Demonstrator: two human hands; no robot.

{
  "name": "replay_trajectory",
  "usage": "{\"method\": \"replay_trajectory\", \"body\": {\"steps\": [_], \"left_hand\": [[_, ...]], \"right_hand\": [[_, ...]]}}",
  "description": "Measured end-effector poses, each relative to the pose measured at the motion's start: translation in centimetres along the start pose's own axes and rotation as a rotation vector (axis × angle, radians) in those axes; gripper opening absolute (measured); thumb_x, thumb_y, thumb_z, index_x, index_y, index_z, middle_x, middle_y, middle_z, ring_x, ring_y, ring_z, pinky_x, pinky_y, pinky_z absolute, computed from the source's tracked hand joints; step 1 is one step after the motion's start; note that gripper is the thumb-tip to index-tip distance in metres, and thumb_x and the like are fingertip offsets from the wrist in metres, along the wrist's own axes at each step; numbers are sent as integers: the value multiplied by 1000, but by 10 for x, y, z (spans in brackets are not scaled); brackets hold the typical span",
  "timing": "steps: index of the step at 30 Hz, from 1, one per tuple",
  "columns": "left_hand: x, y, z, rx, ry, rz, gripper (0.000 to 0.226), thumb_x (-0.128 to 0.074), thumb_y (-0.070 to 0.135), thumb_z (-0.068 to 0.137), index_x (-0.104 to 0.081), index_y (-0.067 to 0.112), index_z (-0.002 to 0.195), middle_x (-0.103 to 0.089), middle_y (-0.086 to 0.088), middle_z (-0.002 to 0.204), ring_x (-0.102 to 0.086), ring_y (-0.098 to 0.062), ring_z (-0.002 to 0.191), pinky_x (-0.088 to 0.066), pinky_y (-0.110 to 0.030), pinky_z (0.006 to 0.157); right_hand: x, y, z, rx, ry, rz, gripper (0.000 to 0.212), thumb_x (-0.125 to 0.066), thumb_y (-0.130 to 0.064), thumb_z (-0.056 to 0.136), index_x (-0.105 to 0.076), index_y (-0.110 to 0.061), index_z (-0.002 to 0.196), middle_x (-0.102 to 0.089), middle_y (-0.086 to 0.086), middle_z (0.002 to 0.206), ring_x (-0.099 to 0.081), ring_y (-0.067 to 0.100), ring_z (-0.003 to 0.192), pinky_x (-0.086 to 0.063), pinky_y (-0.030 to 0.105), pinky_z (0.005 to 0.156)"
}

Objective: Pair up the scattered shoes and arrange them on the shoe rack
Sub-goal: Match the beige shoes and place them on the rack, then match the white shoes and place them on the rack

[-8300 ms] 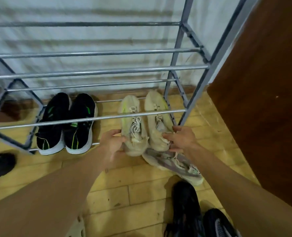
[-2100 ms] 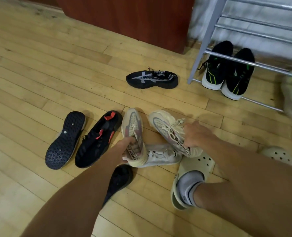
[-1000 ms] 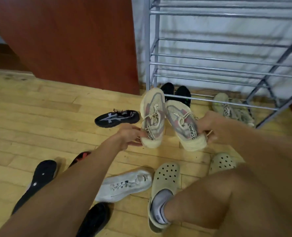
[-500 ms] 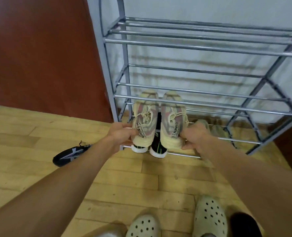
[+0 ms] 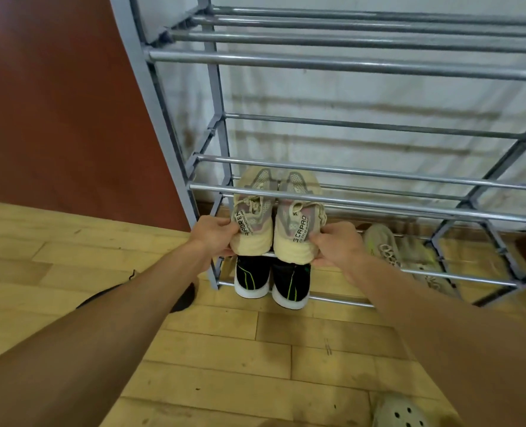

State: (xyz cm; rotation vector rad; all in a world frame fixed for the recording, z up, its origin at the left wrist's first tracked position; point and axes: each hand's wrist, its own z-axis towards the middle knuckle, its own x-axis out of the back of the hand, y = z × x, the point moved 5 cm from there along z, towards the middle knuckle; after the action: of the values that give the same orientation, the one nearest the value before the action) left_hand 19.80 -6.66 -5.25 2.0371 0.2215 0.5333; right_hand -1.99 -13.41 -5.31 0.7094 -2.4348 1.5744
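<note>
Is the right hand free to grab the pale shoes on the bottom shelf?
Probably not yet: the right hand is gripping a cream shoe. The pale shoes lie close beside it, nothing between.

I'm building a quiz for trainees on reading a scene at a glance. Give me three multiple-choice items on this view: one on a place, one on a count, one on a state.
1. Where do the black sneakers sit?
A. On the bottom tier at the left end of the shoe rack
B. On the top tier
C. On the floor away from the rack

2. How many pairs are already resting on the bottom tier?
A. One
B. Two
C. Four

3. What are the hands doing?
A. Hanging empty
B. Each holding one cream sneaker by the heel
C. Both gripping a rail

Key: 1 A, their heels overhang the lowest front rail. 2 B, the black pair plus the pale pair to the right. 3 B, the left hand holds the left cream sneaker, the right hand the right cream sneaker.
</note>
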Motion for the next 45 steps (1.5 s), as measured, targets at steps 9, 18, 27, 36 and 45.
{"method": "replay_trajectory", "body": {"steps": [9, 18, 27, 36, 45], "left_hand": [[10, 1, -33, -62, -56, 201, 20, -47, 27, 95, -63, 17, 90, -59, -8, 104, -56, -22, 95, -49, -40, 93], [92, -17, -155, -48, -157, 250, 36, -45, 26, 98, -56, 8, 127, -61, -7, 119, -58, -20, 102, -46, -33, 90], [154, -145, -247, 157, -202, 396, 37, -47, 27, 96, -57, 8, 126, -60, -4, 120, -60, -18, 100, -48, -19, 73], [140, -287, -260, 265, -277, 693, 57, -57, 33, 91, -40, 11, 141, -44, -9, 144, -48, -23, 125, -38, -24, 95], [66, -333, -233, 48, -384, 1303, 111, -74, 55, 68, -9, 16, 149, -23, -13, 152, -25, -34, 140, -19, -51, 115]], "right_hand": [[-9, -32, -40, 136, -6, -546, 33, -50, -18, 88, -60, -7, 118, -60, 19, 120, -60, 30, 100, -53, 37, 79], [-76, -69, -178, 405, -334, -935, 54, -45, -10, 95, -32, -12, 146, -44, 16, 144, -51, 29, 119, -49, 26, 83], [-163, -34, -286, 549, -722, -1195, 55, -43, -9, 96, -35, -32, 146, -41, 2, 148, -55, 24, 117, -49, 42, 98], [-149, 69, -266, 392, -737, -1192, 70, -41, 1, 90, -33, -41, 145, -47, -1, 145, -48, 19, 127, -36, 22, 85], [-158, 66, -236, 386, -768, -1219, 61, -45, -6, 92, -39, -40, 142, -40, 2, 148, -44, 24, 131, -44, 34, 100]]}}
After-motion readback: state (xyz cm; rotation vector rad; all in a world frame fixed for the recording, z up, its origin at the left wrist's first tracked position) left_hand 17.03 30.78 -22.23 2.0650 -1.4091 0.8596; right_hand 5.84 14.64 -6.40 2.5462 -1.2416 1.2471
